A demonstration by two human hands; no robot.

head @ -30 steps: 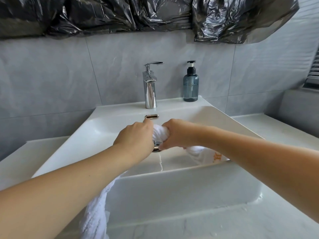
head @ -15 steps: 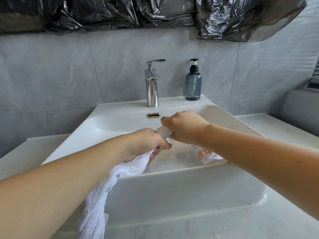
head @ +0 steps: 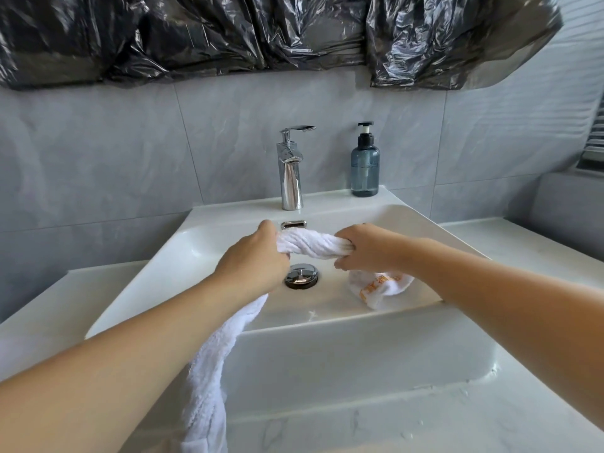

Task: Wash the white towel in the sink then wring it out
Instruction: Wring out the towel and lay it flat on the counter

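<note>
We're mid-wring: left hand [head: 253,261] and right hand [head: 366,248] both grip the twisted white towel [head: 310,245] over the sink [head: 359,361], ends still untwisted.

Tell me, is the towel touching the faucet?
Apart. The head view shows the twisted towel held between both hands over the basin, with bare white sink visible between it and the faucet behind.

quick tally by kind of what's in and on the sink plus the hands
white towel: 1
hands: 2, left hand and right hand, both gripping the towel
faucet: 1
soap bottle: 1
drain plug: 1
sink: 1
total: 7
</note>
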